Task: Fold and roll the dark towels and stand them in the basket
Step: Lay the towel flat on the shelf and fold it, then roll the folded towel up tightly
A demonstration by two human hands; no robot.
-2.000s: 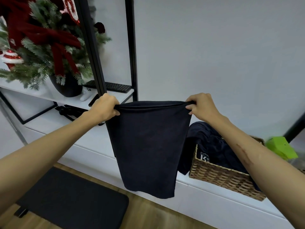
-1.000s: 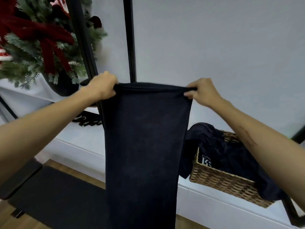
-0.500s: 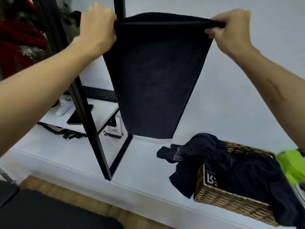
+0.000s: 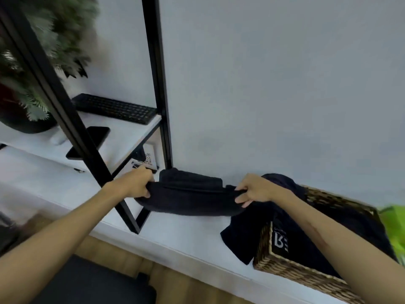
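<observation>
Dark towel (image 4: pixel 188 200) hanging low over the white ledge (image 4: pixel 179 229), stretched between both hands, sagging in the middle, far part lying on the ledge against the wall. Gripping its left end: left hand (image 4: pixel 133 183), fingers curling round the cloth. Pinching its right end: right hand (image 4: pixel 255 189), fingers and thumb bunching the fabric.

Standing at the left: black metal shelf frame (image 4: pixel 65 110), foot resting on the ledge just beside the towel. Sitting on the ledge at the right: woven basket (image 4: pixel 291 268), near the right forearm. Spilling out of the basket and over its near-left rim onto the ledge: more dark towels (image 4: pixel 243 238), one showing white lettering. Lying on the floor below: dark mat (image 4: pixel 87 284). Blurring at top left: green plant (image 4: pixel 43 40) in a dark pot. Lying on the white shelf: black keyboard (image 4: pixel 114 108), with a dark phone (image 4: pixel 89 141) nearer the camera. Showing at the right edge beyond the basket: something bright green (image 4: pixel 394 224), too blurred for naming.
</observation>
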